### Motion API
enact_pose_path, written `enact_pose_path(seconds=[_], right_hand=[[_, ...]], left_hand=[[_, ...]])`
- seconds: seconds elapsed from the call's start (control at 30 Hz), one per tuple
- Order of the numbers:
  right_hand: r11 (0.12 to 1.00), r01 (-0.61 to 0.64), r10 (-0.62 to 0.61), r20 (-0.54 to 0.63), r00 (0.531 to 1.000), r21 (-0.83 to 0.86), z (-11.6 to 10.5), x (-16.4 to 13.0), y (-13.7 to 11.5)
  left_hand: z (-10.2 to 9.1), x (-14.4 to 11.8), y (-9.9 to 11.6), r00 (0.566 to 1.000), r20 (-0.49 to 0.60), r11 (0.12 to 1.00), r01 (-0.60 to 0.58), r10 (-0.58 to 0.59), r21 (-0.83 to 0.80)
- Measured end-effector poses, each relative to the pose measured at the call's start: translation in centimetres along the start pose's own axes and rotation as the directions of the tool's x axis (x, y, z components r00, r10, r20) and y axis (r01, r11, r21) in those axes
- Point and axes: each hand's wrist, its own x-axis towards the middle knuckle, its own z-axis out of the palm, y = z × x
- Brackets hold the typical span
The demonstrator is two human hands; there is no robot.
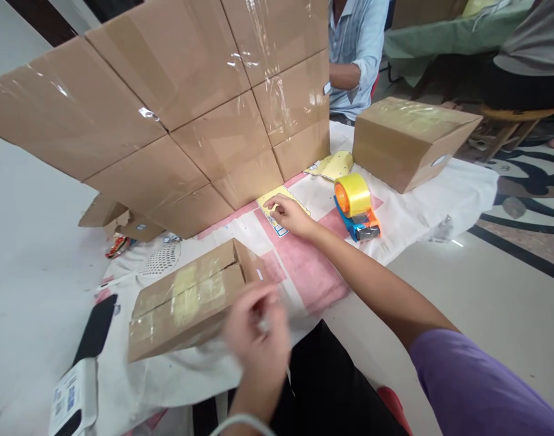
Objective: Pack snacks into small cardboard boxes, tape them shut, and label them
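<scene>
My right hand (291,215) reaches over a yellow printed sheet (299,198) with a blue pattern, lying on the table by the foot of a stack of cardboard boxes. Its fingers are curled in, and whatever they may hold is too small to make out. My left hand (258,327) is smeared by motion, close to the right end of a taped cardboard box (181,297) on the near side of the table. To the right of my right hand stands a tape dispenser (356,209), blue and orange, with a roll of yellow tape.
Stacked cardboard boxes (213,115) rise like a wall at the back. Another taped box (404,145) stands far right, beside crumpled yellow paper (335,165). A label printer-like white device (74,396) is at the near left edge. A person (362,48) in light blue sits behind the boxes.
</scene>
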Motion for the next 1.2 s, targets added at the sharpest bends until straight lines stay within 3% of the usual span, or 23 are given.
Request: enact_pose_path(seconds=[0.03,0.1,0.17,0.27,0.33,0.43,0.63,0.97,1.2], right_hand=[[0.998,0.012,-0.011,-0.012,1.000,0.063,0.0,0.0,-0.2],[0.987,0.039,-0.031,-0.051,0.998,0.157,-0.3,-0.1,-0.6],[0.979,0.054,-0.036,-0.095,0.995,0.197,-0.8,-0.2,-1.0],[0.977,0.062,-0.038,-0.118,0.992,0.206,-1.5,-0.3,-1.6],[0.972,0.056,-0.038,-0.081,0.996,0.228,-1.9,-0.3,-1.8],[0.962,0.025,-0.025,-0.005,1.000,0.272,-2.0,-0.3,-2.0],[0.957,-0.012,-0.005,0.060,0.998,0.290,-1.9,-0.3,-1.6],[0.891,-0.145,0.106,0.113,0.988,0.430,-2.3,-0.3,-1.9],[0.912,-0.094,0.083,0.045,0.996,0.399,-2.6,0.0,-1.7]], left_hand=[[3.1,0.2,0.6,0.988,0.121,0.990,0.111,-0.101,-0.086],[8.5,1.5,0.6,0.946,0.196,0.930,0.299,-0.259,-0.215],[12.3,3.7,-1.1,0.909,0.063,0.872,0.414,-0.412,-0.261],[15.0,6.9,-4.8,0.842,-0.132,0.805,0.435,-0.522,-0.404],[15.6,8.2,-6.8,0.843,-0.115,0.779,0.422,-0.525,-0.464],[15.8,8.6,-8.1,0.860,-0.043,0.765,0.427,-0.508,-0.483],[15.6,8.1,-8.1,0.874,-0.009,0.773,0.425,-0.486,-0.471],[15.7,8.3,-8.7,0.845,-0.027,0.764,0.468,-0.533,-0.444],[15.8,8.2,-9.5,0.831,-0.054,0.767,0.483,-0.554,-0.422]])
